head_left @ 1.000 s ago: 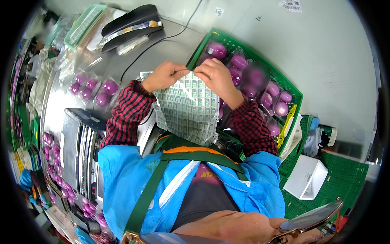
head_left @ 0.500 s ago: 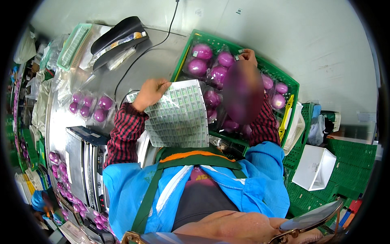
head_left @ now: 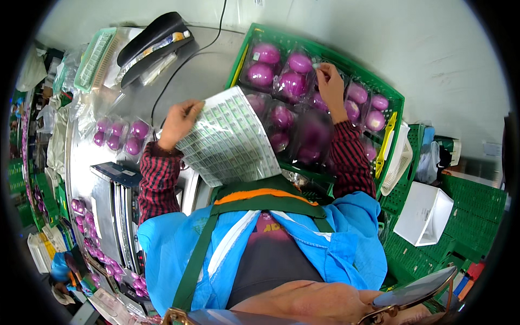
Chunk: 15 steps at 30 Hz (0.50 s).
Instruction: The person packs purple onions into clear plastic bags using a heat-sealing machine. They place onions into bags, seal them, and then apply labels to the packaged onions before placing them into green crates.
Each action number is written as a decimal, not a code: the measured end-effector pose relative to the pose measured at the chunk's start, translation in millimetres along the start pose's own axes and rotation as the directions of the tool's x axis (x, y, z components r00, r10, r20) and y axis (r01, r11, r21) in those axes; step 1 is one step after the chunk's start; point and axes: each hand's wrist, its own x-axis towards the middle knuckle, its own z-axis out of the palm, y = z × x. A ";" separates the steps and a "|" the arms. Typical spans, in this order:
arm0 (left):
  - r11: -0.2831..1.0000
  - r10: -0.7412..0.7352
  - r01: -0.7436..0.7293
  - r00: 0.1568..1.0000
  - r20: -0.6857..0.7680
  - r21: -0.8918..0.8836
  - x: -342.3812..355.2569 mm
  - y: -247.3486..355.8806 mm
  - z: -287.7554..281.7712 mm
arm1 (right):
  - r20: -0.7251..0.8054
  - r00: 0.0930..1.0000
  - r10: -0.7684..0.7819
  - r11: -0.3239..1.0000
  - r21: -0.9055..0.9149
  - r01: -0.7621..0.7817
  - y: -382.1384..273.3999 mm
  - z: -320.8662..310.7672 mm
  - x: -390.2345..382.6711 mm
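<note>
My left hand [head_left: 180, 122] grips the upper left corner of a large sheet of small green-and-white stickers [head_left: 227, 141], which hangs tilted over the crate's near left side. Several clear-wrapped packs of red onions [head_left: 291, 84] lie in rows inside a green plastic crate [head_left: 320, 53]. Over the far middle of these packs my right hand [head_left: 332, 91] has its thumb and finger pinched on a small pale sticker [head_left: 316, 65], close to an onion pack. Whether the sticker touches the film cannot be made out. One pack at the far left bears a small white sticker [head_left: 256, 56].
More wrapped onions [head_left: 134, 137] rest on the metal table to the left. Beyond them are a black holder [head_left: 154, 49], a pale green basket [head_left: 95, 59] and a black cable [head_left: 190, 58]. A grey boxy machine [head_left: 114, 216] stands near left; a white box [head_left: 423, 214] sits at right.
The sticker sheet has swung to a steeper tilt as my left hand shifted slightly left. My right hand has edged upward with its small sticker, and the view has shifted a little.
</note>
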 end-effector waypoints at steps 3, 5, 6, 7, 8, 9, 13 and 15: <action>0.999 -0.032 0.032 0.999 -0.037 -0.006 -8.6 -5.8 -7.9 | 0.156 0.982 0.109 0.958 0.248 -0.146 -15.9 2.8 -37.3; 0.999 -0.035 0.036 0.998 -0.050 0.007 -15.2 -6.6 -8.3 | 0.323 0.922 0.213 0.926 0.233 -0.296 -37.5 -1.8 -57.2; 0.999 -0.036 0.036 0.998 -0.058 0.010 -17.8 -5.2 -6.7 | 0.331 0.916 0.225 0.913 0.256 -0.317 -36.5 2.4 -65.7; 0.999 -0.033 0.034 0.997 -0.070 0.016 -19.9 -4.0 -6.4 | 0.351 0.911 0.217 0.916 0.250 -0.314 -35.3 6.3 -70.9; 0.999 -0.038 0.039 0.996 -0.081 0.012 -22.5 -6.2 -6.0 | 0.370 0.905 0.208 0.919 0.244 -0.311 -33.9 10.4 -75.6; 0.999 -0.043 0.044 0.995 -0.092 0.007 -25.4 -10.0 -4.9 | 0.391 0.898 0.200 0.921 0.238 -0.308 -32.5 15.5 -80.3; 0.996 -0.028 0.017 0.992 -0.126 -0.087 -31.3 -15.7 -2.2 | 0.330 0.943 -0.031 0.999 -0.020 0.039 -71.1 26.2 -87.0; 0.996 -0.009 0.000 0.995 -0.102 -0.087 -36.9 -18.6 -2.3 | 0.358 0.932 -0.058 0.991 -0.089 0.096 -62.8 41.7 -86.6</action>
